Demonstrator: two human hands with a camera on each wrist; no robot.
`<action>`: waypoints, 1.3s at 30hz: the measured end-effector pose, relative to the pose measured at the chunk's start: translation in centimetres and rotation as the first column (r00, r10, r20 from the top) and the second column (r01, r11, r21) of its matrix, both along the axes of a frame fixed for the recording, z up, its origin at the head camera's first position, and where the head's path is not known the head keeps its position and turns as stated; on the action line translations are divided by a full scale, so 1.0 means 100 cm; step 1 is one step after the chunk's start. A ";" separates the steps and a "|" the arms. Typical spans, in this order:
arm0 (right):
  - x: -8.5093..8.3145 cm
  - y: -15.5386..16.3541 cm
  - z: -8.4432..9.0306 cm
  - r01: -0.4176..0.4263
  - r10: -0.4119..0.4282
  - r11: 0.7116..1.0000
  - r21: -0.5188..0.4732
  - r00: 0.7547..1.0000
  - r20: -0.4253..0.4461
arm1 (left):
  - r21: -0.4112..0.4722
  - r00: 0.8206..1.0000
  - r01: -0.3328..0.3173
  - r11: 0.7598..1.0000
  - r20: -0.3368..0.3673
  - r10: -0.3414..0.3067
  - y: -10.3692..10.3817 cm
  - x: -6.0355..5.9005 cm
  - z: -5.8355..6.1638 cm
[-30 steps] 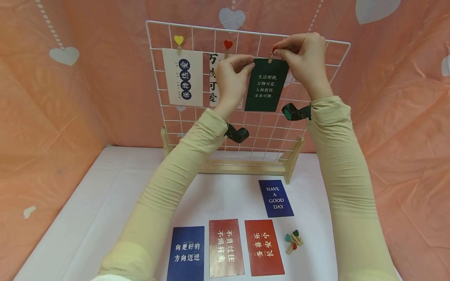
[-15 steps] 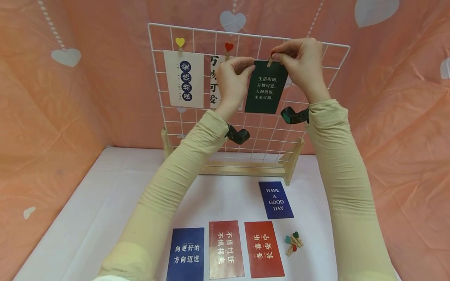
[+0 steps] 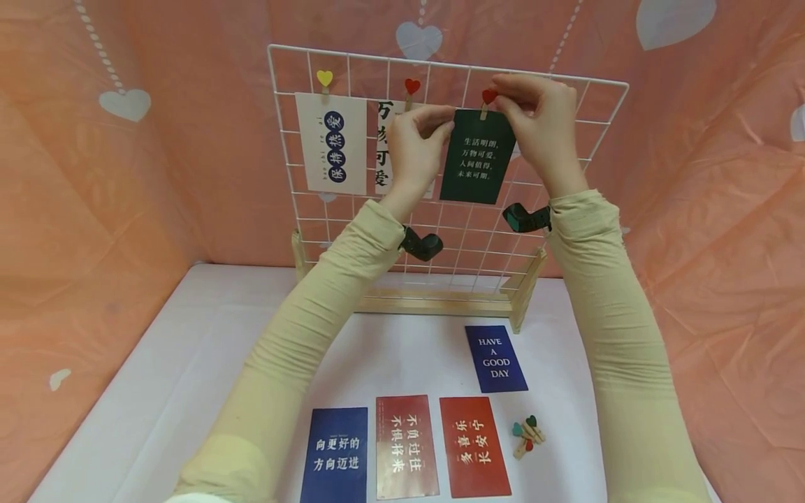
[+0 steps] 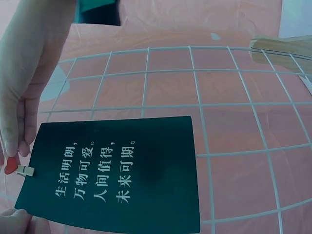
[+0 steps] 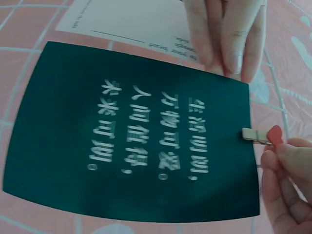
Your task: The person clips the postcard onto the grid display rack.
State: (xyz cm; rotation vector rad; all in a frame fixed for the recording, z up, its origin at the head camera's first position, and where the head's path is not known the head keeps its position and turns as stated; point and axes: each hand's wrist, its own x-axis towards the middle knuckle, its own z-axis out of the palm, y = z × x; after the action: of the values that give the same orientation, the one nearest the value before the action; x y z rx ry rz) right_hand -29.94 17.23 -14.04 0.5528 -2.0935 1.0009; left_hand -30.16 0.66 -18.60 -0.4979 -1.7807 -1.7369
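Left hand pinches the green card's top corner, right hand pinches the red-heart clip; thin, light, bendable card seems best held by its edges.

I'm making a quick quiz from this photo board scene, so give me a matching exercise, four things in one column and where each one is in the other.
Things:
1. dark green card
2. yellow heart clip
3. HAVE A GOOD DAY card
4. spare heart clips

Places:
A. table, right of the red cards
B. flat on the table near the wooden base
C. grid, above the cream card
D. against the grid, between both hands

Pairs: 1-D, 2-C, 3-B, 4-A
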 end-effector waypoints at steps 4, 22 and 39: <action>-0.001 0.002 -0.008 -0.065 0.059 0.993 -0.095 0.996 -0.063 | 0.008 1.000 0.020 1.000 0.006 -0.020 0.000 -0.001 -0.001; 0.029 -0.002 -0.034 -0.187 0.180 0.949 -0.253 0.982 -0.048 | 0.040 0.995 0.086 0.995 0.048 -0.088 -0.008 0.001 -0.002; 0.039 -0.001 -0.043 -0.209 0.212 0.942 -0.264 0.977 -0.016 | 0.053 0.970 0.212 0.976 0.110 -0.216 -0.022 0.032 -0.006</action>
State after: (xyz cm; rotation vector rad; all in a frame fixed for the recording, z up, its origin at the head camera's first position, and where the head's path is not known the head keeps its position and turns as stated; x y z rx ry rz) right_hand -26.03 17.15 -18.34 0.6427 -1.8972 1.3859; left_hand -26.93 -1.58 -19.17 -0.6029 -1.8228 -1.9813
